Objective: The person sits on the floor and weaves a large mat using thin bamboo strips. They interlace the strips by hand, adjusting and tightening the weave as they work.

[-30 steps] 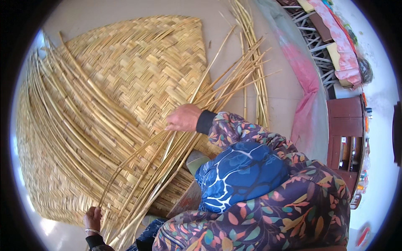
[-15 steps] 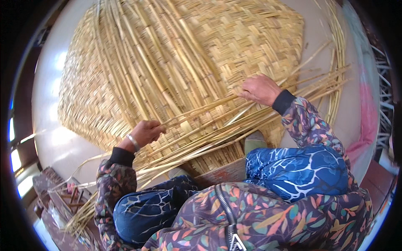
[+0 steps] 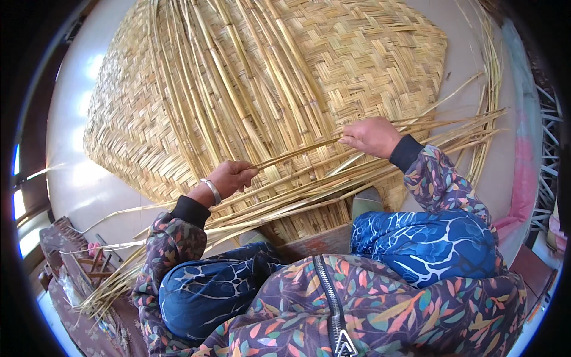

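Note:
A thin split reed strip (image 3: 297, 154) stretches between my two hands, above the near edge of a woven reed mat (image 3: 380, 56). My left hand (image 3: 232, 177), with a silver bangle at the wrist, pinches its left end portion. Farther right, my right hand (image 3: 370, 137) grips the same strip between thumb and fingers. Long whole reeds (image 3: 238, 89) lie lengthwise over the mat, running away from me. Under and nearer than my hands, a bundle of loose reed strips (image 3: 309, 199) crosses from left to right over my lap side.
A low wooden board (image 3: 321, 243) lies between my knees, with my shoes beside it. More strips (image 3: 492, 77) lie along the right on the pale floor (image 3: 113, 208). Strip ends (image 3: 107, 291) droop over a patterned cloth at lower left. Pink and pale sheeting (image 3: 523, 160) edges the right.
My left hand has moved right and slightly up, closer to my right hand. The right hand has shifted slightly right, still holding the strip. The whole view has shifted a little.

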{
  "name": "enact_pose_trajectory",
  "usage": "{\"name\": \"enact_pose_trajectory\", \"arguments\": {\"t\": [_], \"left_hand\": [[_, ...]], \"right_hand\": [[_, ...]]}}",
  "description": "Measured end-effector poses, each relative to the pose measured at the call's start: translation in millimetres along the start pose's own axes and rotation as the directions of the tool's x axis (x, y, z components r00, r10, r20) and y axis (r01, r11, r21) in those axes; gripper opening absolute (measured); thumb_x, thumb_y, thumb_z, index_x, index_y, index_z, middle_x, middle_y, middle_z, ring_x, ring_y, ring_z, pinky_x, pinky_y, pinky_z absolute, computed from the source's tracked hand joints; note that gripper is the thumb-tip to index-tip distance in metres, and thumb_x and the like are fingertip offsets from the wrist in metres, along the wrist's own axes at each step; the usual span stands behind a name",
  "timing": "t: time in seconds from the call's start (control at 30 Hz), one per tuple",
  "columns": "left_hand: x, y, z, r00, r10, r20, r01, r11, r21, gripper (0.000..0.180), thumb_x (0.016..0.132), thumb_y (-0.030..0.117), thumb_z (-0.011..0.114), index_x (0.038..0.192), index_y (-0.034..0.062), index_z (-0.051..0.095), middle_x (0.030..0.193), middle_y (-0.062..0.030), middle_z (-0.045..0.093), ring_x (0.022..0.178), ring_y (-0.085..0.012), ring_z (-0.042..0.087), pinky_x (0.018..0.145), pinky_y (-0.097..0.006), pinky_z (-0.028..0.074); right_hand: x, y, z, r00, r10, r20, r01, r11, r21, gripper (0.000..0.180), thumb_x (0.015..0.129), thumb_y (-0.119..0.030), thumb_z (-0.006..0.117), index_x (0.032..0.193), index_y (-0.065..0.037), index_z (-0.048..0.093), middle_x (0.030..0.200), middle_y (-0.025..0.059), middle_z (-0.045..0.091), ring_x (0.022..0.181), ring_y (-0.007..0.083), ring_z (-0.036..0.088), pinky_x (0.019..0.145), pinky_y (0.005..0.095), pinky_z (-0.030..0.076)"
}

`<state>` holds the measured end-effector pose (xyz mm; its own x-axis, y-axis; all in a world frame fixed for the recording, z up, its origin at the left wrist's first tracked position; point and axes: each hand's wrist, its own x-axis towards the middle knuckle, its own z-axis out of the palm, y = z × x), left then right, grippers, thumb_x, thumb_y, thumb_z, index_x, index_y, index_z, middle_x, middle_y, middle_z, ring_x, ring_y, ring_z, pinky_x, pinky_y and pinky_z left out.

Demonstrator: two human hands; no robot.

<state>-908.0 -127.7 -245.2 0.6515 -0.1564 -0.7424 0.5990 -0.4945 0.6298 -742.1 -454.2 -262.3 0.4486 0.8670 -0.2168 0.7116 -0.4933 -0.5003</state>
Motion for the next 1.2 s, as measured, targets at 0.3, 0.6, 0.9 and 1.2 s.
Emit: {"name": "enact_pose_trajectory", "arguments": {"t": [0.3,0.6,0.9,1.2], "left_hand": [[6.8,-3.8,15.8,0.978,0.194,-0.076,-0.117,0.813,0.571,0.035,0.091,0.035,0.045,0.085,0.0027,0.058,0.077,-0.0219,0.060,0.077,-0.0392,0.058,0.069,-0.046,0.045],[24.9,-45.7,-23.7,0.720,0.256,-0.645,0.012,0.924,0.381,0.027,0.091,0.031,0.045,0.085,0.0078,0.059,0.072,-0.0162,0.062,0.068,-0.0352,0.061,0.060,-0.044,0.048],[42.1,-38.3,-10.4,0.698,0.270,-0.664,-0.219,0.962,0.161,0.018,0.089,0.022,0.052,0.081,0.0066,0.056,0.056,-0.0117,0.056,0.052,-0.0263,0.060,0.047,-0.036,0.045],[31.3,-19.7,35.4,0.891,0.393,-0.229,-0.181,0.769,0.613,0.017,0.088,0.021,0.053,0.092,0.0054,0.057,0.071,-0.0162,0.059,0.067,-0.0336,0.060,0.058,-0.040,0.048]], "right_hand": [[21.9,-4.9,-5.3,0.962,-0.194,-0.192,0.160,0.970,-0.182,0.026,0.087,-0.034,0.051,0.078,-0.011,0.056,0.067,0.0100,0.057,0.065,0.0314,0.058,0.058,0.0433,0.047],[51.5,1.4,-50.2,0.870,-0.342,-0.355,0.155,0.874,-0.461,0.034,0.079,-0.013,0.054,0.113,-0.008,0.053,0.112,0.0101,0.052,0.107,0.0255,0.050,0.090,0.0388,0.040],[58.3,36.9,-21.2,0.935,0.290,0.204,-0.354,0.727,0.588,0.042,0.083,-0.023,0.061,0.120,-0.006,0.049,0.111,0.0111,0.056,0.100,0.0228,0.055,0.086,0.0343,0.044],[21.7,-1.6,-6.3,0.952,0.183,0.244,-0.191,-0.265,0.945,0.040,0.088,-0.022,0.057,0.124,-0.008,0.044,0.115,0.0087,0.054,0.102,0.0180,0.056,0.085,0.0308,0.048]]}}
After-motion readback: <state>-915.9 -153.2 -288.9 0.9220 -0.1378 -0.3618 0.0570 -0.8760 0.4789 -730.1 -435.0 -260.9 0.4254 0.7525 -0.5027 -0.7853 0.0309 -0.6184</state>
